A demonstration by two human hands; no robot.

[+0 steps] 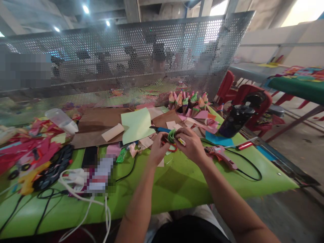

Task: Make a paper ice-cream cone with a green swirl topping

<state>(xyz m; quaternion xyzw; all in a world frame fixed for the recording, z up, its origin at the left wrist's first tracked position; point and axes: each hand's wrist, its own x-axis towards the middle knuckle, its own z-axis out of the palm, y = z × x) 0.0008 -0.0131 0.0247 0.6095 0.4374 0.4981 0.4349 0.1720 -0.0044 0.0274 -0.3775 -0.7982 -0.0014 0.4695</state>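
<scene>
A green coiled paper swirl (pixel 171 135) is held up between my two hands over the near middle of the table. On its left side, the bent fingers of my left hand (pixel 159 145) close on it. My right hand (pixel 191 143) pinches it from the right, and a small white and yellow piece (pixel 181 141) shows under those fingers; I cannot tell what it is. Just behind the hands lies a blue-handled tool (pixel 163 129). Red scissor handles (pixel 173 147) show below the swirl, partly hidden by my hands. To the right rests a pink glue gun (pixel 222 156).
Finished paper ice-cream cones (pixel 186 101) stand at the back right, before a perforated metal screen (pixel 113 67). A black tumbler (pixel 236 118) is near the right edge. Light green paper (pixel 136 125) lies behind my hands. White cables (pixel 105 202) and a yellow glue gun (pixel 32 177) are left.
</scene>
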